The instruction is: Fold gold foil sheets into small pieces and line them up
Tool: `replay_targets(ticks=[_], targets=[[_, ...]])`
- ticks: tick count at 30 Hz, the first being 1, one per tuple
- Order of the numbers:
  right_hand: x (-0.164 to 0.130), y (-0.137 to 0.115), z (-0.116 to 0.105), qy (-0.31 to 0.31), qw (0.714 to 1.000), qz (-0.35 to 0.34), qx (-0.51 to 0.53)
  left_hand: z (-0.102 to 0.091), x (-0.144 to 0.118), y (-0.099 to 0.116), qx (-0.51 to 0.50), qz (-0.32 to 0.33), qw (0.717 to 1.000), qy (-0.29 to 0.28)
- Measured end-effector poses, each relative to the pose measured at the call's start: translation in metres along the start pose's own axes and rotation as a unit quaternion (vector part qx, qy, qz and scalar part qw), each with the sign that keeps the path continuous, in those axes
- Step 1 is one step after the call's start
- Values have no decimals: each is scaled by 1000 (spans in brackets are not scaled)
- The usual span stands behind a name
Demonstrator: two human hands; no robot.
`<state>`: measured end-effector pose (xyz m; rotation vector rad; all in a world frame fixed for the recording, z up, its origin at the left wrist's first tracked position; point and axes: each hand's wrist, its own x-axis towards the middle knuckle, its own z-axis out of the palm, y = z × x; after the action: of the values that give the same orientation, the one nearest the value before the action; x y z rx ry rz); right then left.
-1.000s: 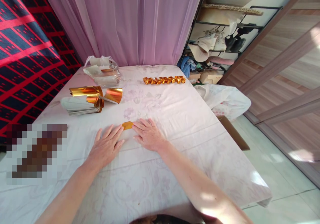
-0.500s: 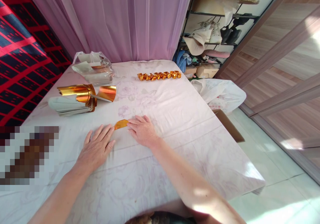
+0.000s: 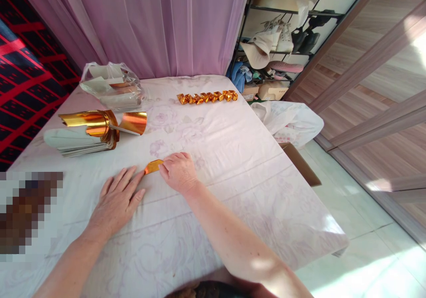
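Observation:
A small folded piece of gold foil paper (image 3: pixel 153 166) lies on the white flowered tablecloth (image 3: pixel 216 156). My right hand (image 3: pixel 177 172) has its fingers curled and pinches the right end of the piece. My left hand (image 3: pixel 116 199) lies flat on the cloth, fingers spread, its fingertips touching the left end of the piece. A stack of gold foil sheets (image 3: pixel 89 131), some curled up, sits at the left. A row of several folded gold pieces (image 3: pixel 207 97) lies at the far side of the table.
A clear plastic bag (image 3: pixel 109 85) with paper in it sits at the back left by the pink curtain (image 3: pixel 159 22). At the table's right stand a white plastic bag (image 3: pixel 293 122), a cardboard box (image 3: pixel 301 164) and a shoe rack (image 3: pixel 282 36).
My right hand's fingers went from flat to curled around the end of the gold piece. The view has shifted, so everything sits a little further left.

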<state>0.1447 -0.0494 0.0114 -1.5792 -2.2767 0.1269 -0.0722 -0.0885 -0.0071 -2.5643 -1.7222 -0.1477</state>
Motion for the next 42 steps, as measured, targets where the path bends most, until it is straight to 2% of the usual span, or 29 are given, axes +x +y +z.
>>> replay_targets(ticks=[18, 34, 42], targets=[[-6, 0, -1, -20, 999, -28, 9, 0, 3, -4, -6, -12, 1000, -2], [-4, -2, 3, 1, 1000, -25, 10, -3, 2, -5, -9, -4, 1000, 8], [-7, -5, -1, -26, 999, -25, 1, -4, 3, -4, -13, -2, 1000, 14]])
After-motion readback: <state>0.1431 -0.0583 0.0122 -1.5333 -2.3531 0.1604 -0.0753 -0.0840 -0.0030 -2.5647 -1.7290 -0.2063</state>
